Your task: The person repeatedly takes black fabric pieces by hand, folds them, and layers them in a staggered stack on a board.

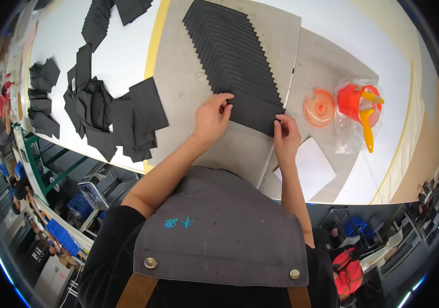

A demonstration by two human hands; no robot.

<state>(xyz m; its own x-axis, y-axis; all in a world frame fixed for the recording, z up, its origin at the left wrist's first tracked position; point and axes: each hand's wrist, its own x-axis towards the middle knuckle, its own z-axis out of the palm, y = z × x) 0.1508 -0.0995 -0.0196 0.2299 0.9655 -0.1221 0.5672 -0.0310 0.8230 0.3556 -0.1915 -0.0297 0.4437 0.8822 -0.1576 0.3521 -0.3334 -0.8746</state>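
Note:
A long row of overlapping black fabric pieces (232, 49) runs from the top of the grey board down toward me, with stepped edges on both sides. At its near end lies the front piece (254, 114). My left hand (213, 119) pinches that piece's left corner between thumb and fingers. On the right corner, my right hand (286, 134) has its thumb and fingertips closed on the edge.
Piles of black pieces (94, 105) lie on the left. Right of the row are a round orange-pink dish (319, 108), a red container (350, 102) in clear plastic with a yellow-handled brush (367, 128), and a white sheet (309, 172). People sit in the background.

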